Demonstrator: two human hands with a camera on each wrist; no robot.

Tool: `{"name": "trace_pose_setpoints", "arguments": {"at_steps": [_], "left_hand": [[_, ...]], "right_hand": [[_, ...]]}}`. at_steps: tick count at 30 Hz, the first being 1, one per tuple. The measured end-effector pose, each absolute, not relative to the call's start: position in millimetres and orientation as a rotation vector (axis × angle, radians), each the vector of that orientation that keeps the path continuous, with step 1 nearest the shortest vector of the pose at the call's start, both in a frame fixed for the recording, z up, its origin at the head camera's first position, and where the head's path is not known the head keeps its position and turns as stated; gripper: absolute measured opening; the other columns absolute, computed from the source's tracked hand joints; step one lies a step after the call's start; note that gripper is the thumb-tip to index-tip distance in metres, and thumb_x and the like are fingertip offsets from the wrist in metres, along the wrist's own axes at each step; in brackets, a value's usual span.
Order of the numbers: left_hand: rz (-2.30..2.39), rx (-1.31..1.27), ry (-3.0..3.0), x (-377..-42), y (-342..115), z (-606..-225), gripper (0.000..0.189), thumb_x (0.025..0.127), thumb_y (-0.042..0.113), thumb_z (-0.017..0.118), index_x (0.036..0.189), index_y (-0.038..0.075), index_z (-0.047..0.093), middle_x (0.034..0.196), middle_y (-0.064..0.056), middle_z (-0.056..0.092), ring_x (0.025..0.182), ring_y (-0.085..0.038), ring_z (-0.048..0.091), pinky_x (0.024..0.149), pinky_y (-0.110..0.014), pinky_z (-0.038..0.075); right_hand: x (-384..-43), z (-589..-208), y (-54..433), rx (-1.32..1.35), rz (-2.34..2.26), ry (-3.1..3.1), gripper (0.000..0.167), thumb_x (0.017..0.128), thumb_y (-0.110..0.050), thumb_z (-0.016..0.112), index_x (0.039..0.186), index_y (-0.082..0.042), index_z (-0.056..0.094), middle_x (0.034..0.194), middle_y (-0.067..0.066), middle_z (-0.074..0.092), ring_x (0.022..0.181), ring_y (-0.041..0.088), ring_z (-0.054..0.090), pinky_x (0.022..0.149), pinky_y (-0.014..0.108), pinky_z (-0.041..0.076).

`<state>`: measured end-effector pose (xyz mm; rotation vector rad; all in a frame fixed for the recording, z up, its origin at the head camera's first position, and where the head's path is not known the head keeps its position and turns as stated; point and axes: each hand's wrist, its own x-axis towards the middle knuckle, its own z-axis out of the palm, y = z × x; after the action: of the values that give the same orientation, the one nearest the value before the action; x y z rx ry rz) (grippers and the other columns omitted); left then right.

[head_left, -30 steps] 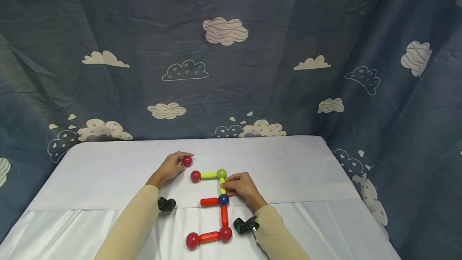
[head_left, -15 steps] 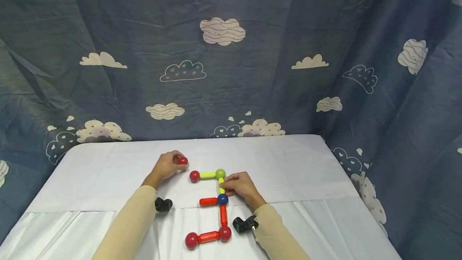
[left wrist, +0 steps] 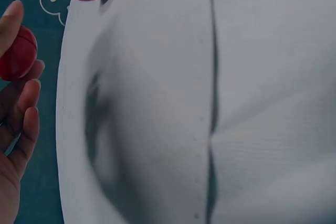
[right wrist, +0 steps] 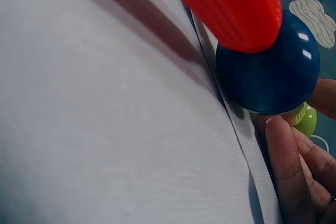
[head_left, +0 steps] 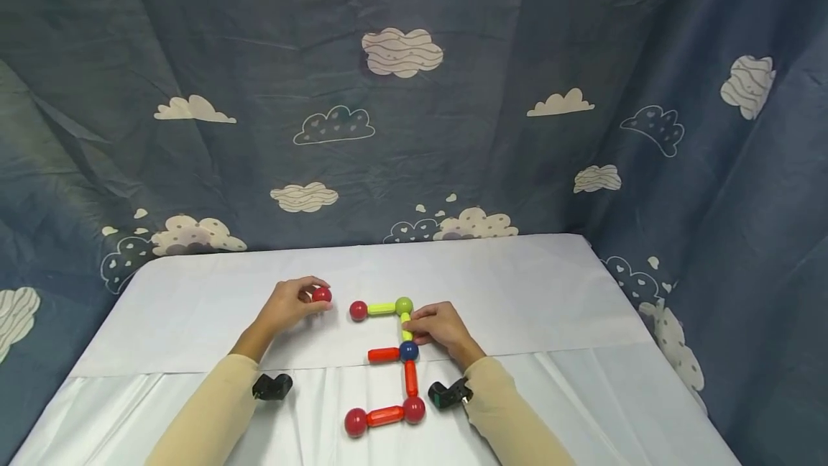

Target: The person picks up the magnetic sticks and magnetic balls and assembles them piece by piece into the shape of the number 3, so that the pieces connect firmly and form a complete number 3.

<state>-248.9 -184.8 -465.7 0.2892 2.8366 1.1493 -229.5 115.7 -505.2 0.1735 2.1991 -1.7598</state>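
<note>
My left hand (head_left: 287, 304) holds a loose red ball (head_left: 321, 295) between thumb and fingers; the left wrist view shows this ball (left wrist: 21, 56) with a thin seam. My right hand (head_left: 446, 326) pinches the upright yellow-green rod (head_left: 406, 318) of a ball-and-rod figure. That rod joins a green ball (head_left: 404, 305) to a blue ball (head_left: 409, 351). From the green ball, another yellow-green rod (head_left: 382, 309) runs left to a red ball (head_left: 359, 311). A red rod (head_left: 384, 355) sticks out left of the blue ball, its other end bare.
Below the blue ball, a red rod (head_left: 411, 377) leads to a red ball (head_left: 414, 410), then a red rod (head_left: 385, 416) and a red ball (head_left: 356, 423). White cloth (head_left: 517, 293) covers the table. A dark cloud-print curtain (head_left: 453, 149) hangs behind.
My left hand has drawn the loose red ball leftward, away from the figure. The right hand keeps its pinch on the yellow-green rod. The head view has shifted slightly.
</note>
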Motion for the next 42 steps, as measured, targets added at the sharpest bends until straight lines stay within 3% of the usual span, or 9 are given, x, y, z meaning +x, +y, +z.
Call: {"name": "trace_pose_setpoints", "arguments": {"at_steps": [6, 12, 20, 29, 42], "left_hand": [[1.236, 0.320, 2.817, -232, -180, -464, 0.040, 0.085, 0.026, 0.073, 0.121, 0.009, 0.065, 0.088, -0.002, 0.062, 0.077, -0.017, 0.051, 0.065, -0.029, 0.043], [1.329, 0.423, 2.808, -218, -170, -465, 0.035, 0.092, 0.024, 0.066, 0.124, 0.010, 0.064, 0.097, -0.002, 0.064, 0.083, -0.016, 0.053, 0.073, -0.031, 0.045], [1.342, 0.397, 2.752, -201, -162, -473, 0.037, 0.078, 0.004, 0.078, 0.112, 0.010, 0.067, 0.105, -0.003, 0.066, 0.089, -0.017, 0.063, 0.081, -0.035, 0.052], [1.324, 0.378, 2.686, -185, -155, -487, 0.034, 0.073, 0.014, 0.084, 0.102, 0.005, 0.069, 0.088, 0.000, 0.067, 0.079, -0.012, 0.062, 0.071, -0.026, 0.051], [1.392, 0.496, 2.543, -181, -148, -496, 0.035, 0.071, 0.013, 0.085, 0.100, 0.003, 0.068, 0.087, -0.001, 0.067, 0.077, -0.013, 0.064, 0.069, -0.021, 0.052]], "right_hand": [[-232, -505, 119, 0.165, -1.769, 2.182, 0.025, 0.076, -0.006, 0.080, 0.095, 0.005, 0.069, 0.073, 0.007, 0.066, 0.058, 0.011, 0.062, 0.057, 0.027, 0.055], [-233, -506, 122, 0.179, -1.747, 2.208, 0.025, 0.076, -0.008, 0.080, 0.095, 0.004, 0.069, 0.073, 0.006, 0.066, 0.058, 0.011, 0.062, 0.057, 0.027, 0.055], [-235, -506, 121, 0.210, -1.710, 2.230, 0.026, 0.076, -0.008, 0.080, 0.096, 0.004, 0.069, 0.072, 0.007, 0.066, 0.057, 0.011, 0.062, 0.056, 0.027, 0.054], [-235, -504, 122, 0.234, -1.666, 2.249, 0.027, 0.076, -0.011, 0.081, 0.096, 0.002, 0.070, 0.074, 0.007, 0.066, 0.058, 0.012, 0.062, 0.057, 0.027, 0.054], [-233, -505, 116, 0.185, -1.716, 2.205, 0.025, 0.076, -0.008, 0.080, 0.095, 0.004, 0.069, 0.073, 0.007, 0.067, 0.057, 0.012, 0.062, 0.056, 0.027, 0.054]]}}
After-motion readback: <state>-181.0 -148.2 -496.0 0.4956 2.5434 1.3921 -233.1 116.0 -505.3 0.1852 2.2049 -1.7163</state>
